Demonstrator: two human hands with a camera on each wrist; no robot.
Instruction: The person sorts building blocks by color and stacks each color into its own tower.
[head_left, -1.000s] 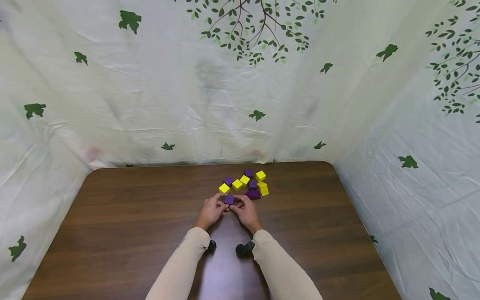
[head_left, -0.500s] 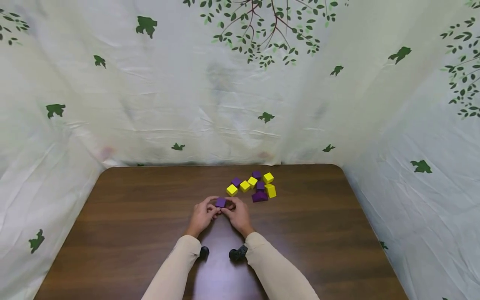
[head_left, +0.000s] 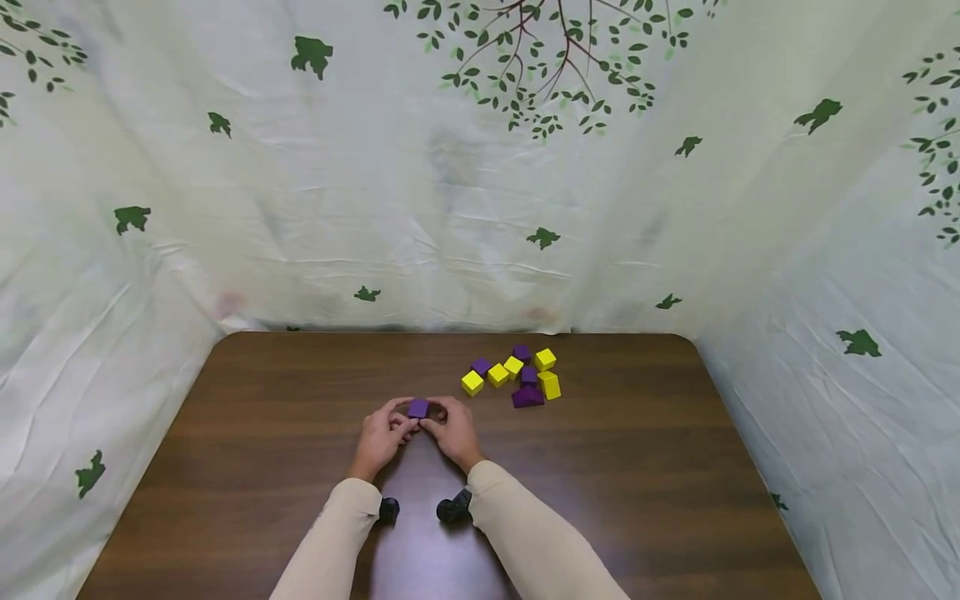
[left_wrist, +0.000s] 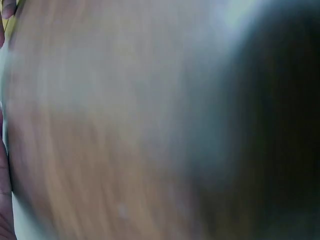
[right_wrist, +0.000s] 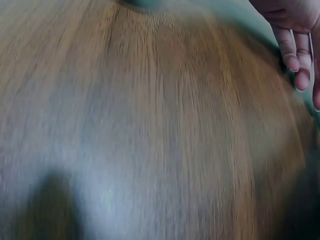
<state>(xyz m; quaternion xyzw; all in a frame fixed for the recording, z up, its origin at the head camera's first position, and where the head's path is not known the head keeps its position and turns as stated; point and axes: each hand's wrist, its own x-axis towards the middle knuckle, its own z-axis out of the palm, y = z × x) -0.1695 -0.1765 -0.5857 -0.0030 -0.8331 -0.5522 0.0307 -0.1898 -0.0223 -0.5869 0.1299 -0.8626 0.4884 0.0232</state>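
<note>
Both hands, left (head_left: 381, 435) and right (head_left: 453, 431), pinch one purple block (head_left: 418, 408) between fingertips on the table (head_left: 247, 433); the block pile (head_left: 517, 379) lies at two o'clock

Both forearms enter from the bottom edge of the head view, in beige sleeves, and converge toward the middle of the tabletop (head_left: 225, 467). Left hand (head_left: 378, 433) and right hand (head_left: 452, 431) meet fingertip to fingertip, knuckles up, wrists low over the tabletop. Fingers of both hands curl inward and pinch a purple block (head_left: 418, 408) from opposite sides: left fingers on its left face, right fingers on its right face. A small black wrist unit shows under each cuff.

Right wrist view: blurred; fingers (right_wrist: 295, 47) visible at upper right, curled downward toward the tabletop. Left wrist view: blurred; only a strip of skin at the left edge.
</note>
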